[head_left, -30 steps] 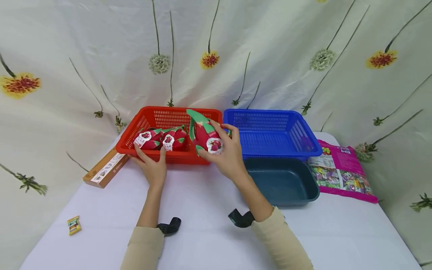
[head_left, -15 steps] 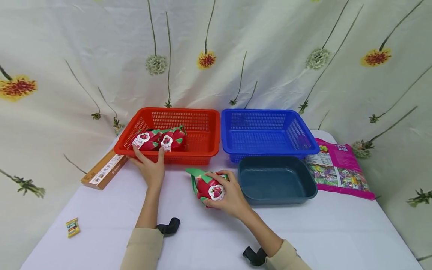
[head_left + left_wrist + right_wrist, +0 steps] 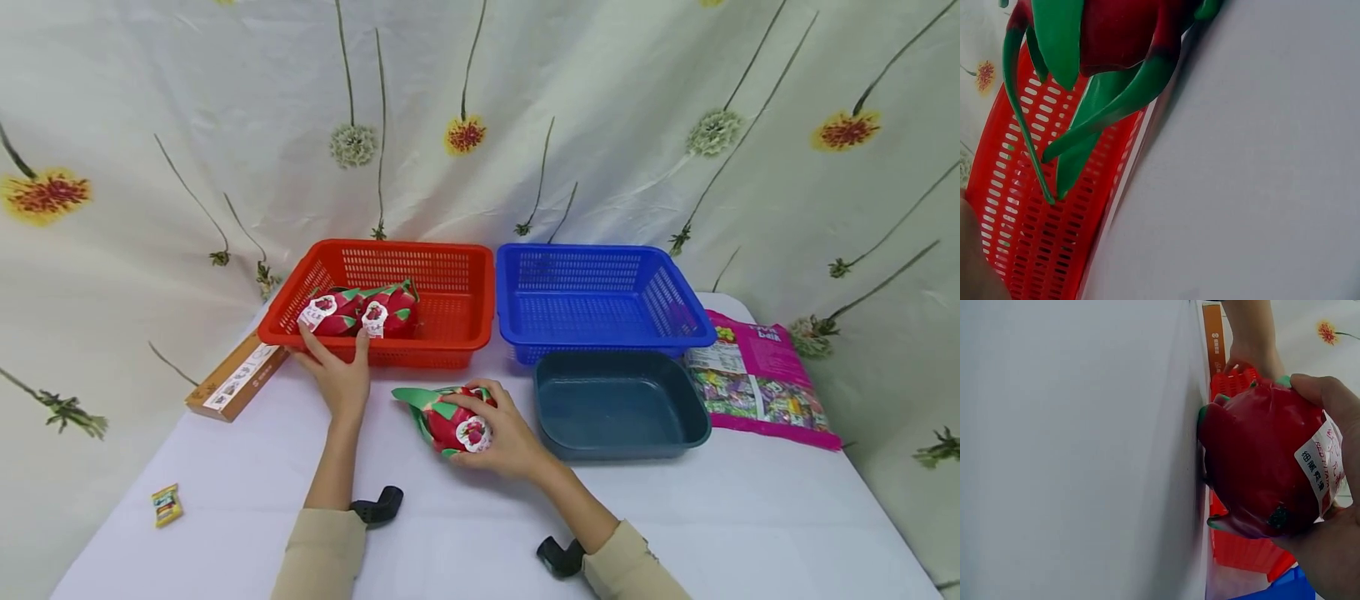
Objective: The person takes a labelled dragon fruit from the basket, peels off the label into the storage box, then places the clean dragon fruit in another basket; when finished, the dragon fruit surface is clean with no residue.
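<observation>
My right hand (image 3: 501, 433) grips a red dragon fruit (image 3: 442, 417) with green leaf tips and a round white label. The fruit lies on its side, low over the white cloth in front of the red basket (image 3: 450, 354), leaves toward the left. In the right wrist view the thumb and palm wrap the fruit (image 3: 1260, 462). My left hand (image 3: 341, 379) holds the front rim of the red basket, beside two more labelled dragon fruits (image 3: 326, 312) inside. The left wrist view has green leaves (image 3: 1110, 109) hanging before the basket's slotted wall (image 3: 1035, 237).
A blue basket (image 3: 585, 337) stands right of the red one, with a dark teal tub (image 3: 622, 446) before it. Farther right lies a pink candy bag (image 3: 757, 375). A brown box (image 3: 236, 375) is at the left, and a small yellow packet (image 3: 167, 505) lies nearer.
My right hand has brought the dragon fruit from over the red basket down to the cloth in front, then slightly left. My left hand has stayed at the basket rim.
</observation>
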Tool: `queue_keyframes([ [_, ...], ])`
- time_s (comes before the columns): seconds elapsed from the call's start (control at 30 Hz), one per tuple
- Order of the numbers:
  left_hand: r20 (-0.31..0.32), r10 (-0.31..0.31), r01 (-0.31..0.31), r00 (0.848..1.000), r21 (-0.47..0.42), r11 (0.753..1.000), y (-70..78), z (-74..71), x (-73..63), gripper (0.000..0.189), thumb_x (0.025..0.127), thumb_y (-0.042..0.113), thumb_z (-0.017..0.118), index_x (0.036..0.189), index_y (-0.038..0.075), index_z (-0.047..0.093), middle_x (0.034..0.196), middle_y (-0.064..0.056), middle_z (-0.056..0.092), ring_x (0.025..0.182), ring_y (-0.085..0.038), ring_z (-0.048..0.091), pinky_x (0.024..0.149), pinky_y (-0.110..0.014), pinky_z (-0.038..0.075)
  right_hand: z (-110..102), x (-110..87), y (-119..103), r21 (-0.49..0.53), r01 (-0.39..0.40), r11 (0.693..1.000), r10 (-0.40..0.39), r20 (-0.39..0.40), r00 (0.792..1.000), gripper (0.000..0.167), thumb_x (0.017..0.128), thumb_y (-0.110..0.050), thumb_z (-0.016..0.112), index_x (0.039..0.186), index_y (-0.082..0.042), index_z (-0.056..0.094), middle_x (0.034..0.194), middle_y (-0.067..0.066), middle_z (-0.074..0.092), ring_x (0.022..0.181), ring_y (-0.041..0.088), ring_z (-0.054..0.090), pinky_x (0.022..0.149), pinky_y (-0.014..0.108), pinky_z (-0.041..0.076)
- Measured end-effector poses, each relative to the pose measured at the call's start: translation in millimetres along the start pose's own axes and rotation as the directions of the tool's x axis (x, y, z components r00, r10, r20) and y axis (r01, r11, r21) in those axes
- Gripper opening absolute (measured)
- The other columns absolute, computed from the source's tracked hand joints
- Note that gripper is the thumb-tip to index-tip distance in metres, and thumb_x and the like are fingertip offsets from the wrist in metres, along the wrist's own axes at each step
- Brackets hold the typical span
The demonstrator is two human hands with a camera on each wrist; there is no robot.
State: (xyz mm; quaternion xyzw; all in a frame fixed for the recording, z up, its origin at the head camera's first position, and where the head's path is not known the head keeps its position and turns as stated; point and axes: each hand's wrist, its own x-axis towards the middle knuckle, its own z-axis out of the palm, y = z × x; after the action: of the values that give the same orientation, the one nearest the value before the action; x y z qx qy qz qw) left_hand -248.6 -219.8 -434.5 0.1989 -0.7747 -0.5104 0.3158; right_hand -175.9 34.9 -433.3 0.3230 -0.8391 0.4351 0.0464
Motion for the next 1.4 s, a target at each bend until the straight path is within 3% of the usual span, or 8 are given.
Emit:
queue_keyframes([
  [0.2, 0.010, -0.004, 0.004, 1.000, 0.016, 1.000, 0.2, -0.3, 1.3, 0.094, 0.081, 0.057, 0.058, 0.148, 0.029, -0.002, 0.152, -0.011, -0.012, 0.139, -0.025, -0.005, 0.104, -0.052, 0.024, -6.5, -0.7, 9.7, 0.043, 0.005, 0.999, -0.008, 0.073, 0.997, 0.071, 0.070, -0.033, 0.080, 0.132, -0.040, 0.046, 0.136, -0.005, 0.030, 0.123, 0.013, 0.029, 0.082, 0.027, 0.048],
  [0.4, 0.006, 0.001, -0.002, 1.000, 0.020, 1.000, -2.2, -0.6, 1.5, 0.095, 0.080, 0.059, 0.057, 0.148, 0.029, -0.001, 0.152, -0.010, -0.012, 0.139, -0.025, -0.004, 0.103, -0.052, 0.026, -10.3, -2.8, 12.7, 0.058, -0.013, 0.998, 0.005, 0.121, 0.993, 0.073, 0.072, -0.035, 0.078, 0.135, -0.041, 0.041, 0.142, -0.001, 0.024, 0.127, 0.022, 0.027, 0.085, 0.031, 0.048],
  [0.57, 0.010, 0.010, -0.010, 1.000, 0.019, 1.000, -2.5, -1.4, 1.9, 0.095, 0.080, 0.059, 0.057, 0.148, 0.028, -0.002, 0.152, -0.011, -0.012, 0.139, -0.025, -0.003, 0.103, -0.052, 0.026, -8.2, -5.6, 13.4, 0.025, -0.033, 0.999, 0.030, 0.104, 0.994, 0.092, 0.071, -0.042, 0.078, 0.145, -0.038, 0.023, 0.147, 0.008, 0.020, 0.130, 0.028, 0.026, 0.091, 0.042, 0.045],
  [0.73, 0.016, 0.004, -0.004, 1.000, 0.019, 1.000, -2.2, -1.8, 1.5, 0.095, 0.081, 0.058, 0.057, 0.148, 0.028, -0.002, 0.152, -0.011, -0.012, 0.139, -0.026, -0.003, 0.103, -0.053, 0.026, -1.0, -11.8, 16.0, 0.051, -0.107, 0.993, 0.104, 0.045, 0.993, 0.112, 0.067, -0.048, 0.078, 0.148, -0.033, 0.001, 0.146, 0.008, 0.028, 0.128, 0.021, 0.033, 0.096, 0.044, 0.040],
  [0.93, 0.034, -0.001, 0.000, 0.999, 0.032, 0.999, -1.9, -4.0, 2.4, 0.096, 0.080, 0.061, 0.056, 0.148, 0.028, -0.002, 0.152, -0.010, -0.013, 0.139, -0.026, -0.004, 0.103, -0.053, 0.025, 8.2, -21.4, 17.6, 0.057, -0.102, 0.993, 0.106, -0.077, 0.991, 0.105, 0.067, -0.049, 0.077, 0.148, -0.026, 0.016, 0.142, 0.003, 0.037, 0.125, 0.019, 0.040, 0.095, 0.042, 0.042],
  [1.17, 0.091, -0.038, 0.031, 0.995, 0.072, 0.997, 6.6, -11.2, 2.7, 0.096, 0.080, 0.059, 0.057, 0.149, 0.025, -0.002, 0.152, -0.013, -0.013, 0.139, -0.028, -0.006, 0.103, -0.054, 0.025, 8.0, -26.3, 27.6, 0.138, -0.020, 0.990, 0.028, -0.058, 0.998, 0.101, 0.070, -0.035, 0.080, 0.148, -0.025, 0.018, 0.143, 0.001, 0.037, 0.127, 0.020, 0.038, 0.098, 0.041, 0.039],
  [1.3, 0.099, -0.104, 0.083, 0.990, 0.201, 0.976, 19.8, -19.0, -0.2, 0.098, 0.080, 0.061, 0.055, 0.149, 0.021, -0.001, 0.152, -0.017, 0.004, 0.137, -0.035, 0.013, 0.101, -0.058, 0.026, 7.1, -25.8, 31.3, 0.209, 0.022, 0.978, 0.000, -0.107, 0.994, 0.092, 0.068, -0.029, 0.081, 0.144, -0.024, 0.031, 0.141, -0.004, 0.041, 0.125, 0.016, 0.041, 0.099, 0.036, 0.039],
  [1.4, 0.032, -0.111, 0.096, 0.993, 0.301, 0.949, 35.5, -28.5, -7.1, 0.094, 0.082, 0.053, 0.057, 0.149, 0.017, 0.000, 0.145, -0.021, 0.021, 0.128, -0.037, 0.028, 0.096, -0.058, 0.034, 7.9, -24.7, 31.9, 0.227, 0.049, 0.973, -0.013, -0.154, 0.988, 0.085, 0.067, -0.027, 0.081, 0.140, -0.022, 0.039, 0.137, -0.005, 0.045, 0.121, 0.016, 0.044, 0.095, 0.032, 0.042],
])
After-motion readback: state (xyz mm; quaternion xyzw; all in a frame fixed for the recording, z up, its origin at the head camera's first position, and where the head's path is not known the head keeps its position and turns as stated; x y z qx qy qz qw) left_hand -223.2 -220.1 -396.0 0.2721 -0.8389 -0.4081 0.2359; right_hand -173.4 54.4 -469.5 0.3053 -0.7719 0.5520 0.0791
